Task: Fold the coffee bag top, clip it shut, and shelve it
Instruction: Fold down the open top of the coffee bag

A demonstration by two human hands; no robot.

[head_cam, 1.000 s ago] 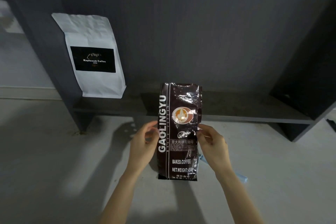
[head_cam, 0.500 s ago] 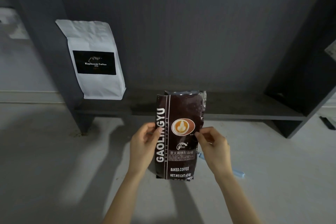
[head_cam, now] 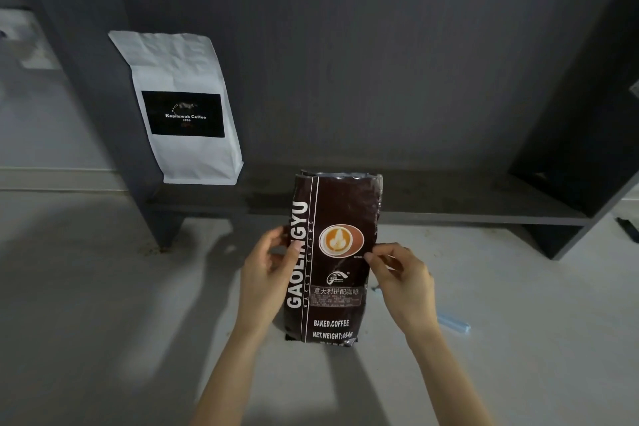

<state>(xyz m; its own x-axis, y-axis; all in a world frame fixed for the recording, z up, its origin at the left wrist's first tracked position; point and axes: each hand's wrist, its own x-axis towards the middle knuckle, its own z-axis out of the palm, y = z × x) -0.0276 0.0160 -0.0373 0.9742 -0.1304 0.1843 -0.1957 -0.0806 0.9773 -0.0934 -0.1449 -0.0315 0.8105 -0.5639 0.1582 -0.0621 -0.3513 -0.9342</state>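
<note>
A dark brown foil coffee bag (head_cam: 332, 259) stands upright on the grey floor in front of the shelf, its top edge straight and unfolded. My left hand (head_cam: 266, 273) pinches its left edge at mid-height. At the same height my right hand (head_cam: 401, 277) pinches the right edge. A pale blue clip (head_cam: 453, 323) lies on the floor to the right, partly hidden behind my right wrist. The low dark shelf board (head_cam: 449, 207) runs just behind the bag.
A white coffee bag (head_cam: 183, 107) with a black label stands on the shelf at the left, leaning against the dark side panel (head_cam: 96, 79). A dark cabinet wall (head_cam: 587, 135) closes the shelf on the right. Grey floor spreads around my arms.
The bag has been lowered slightly and held straighter, its foil smoother. Both hands stay pinched on its edges. The view has tilted a little.
</note>
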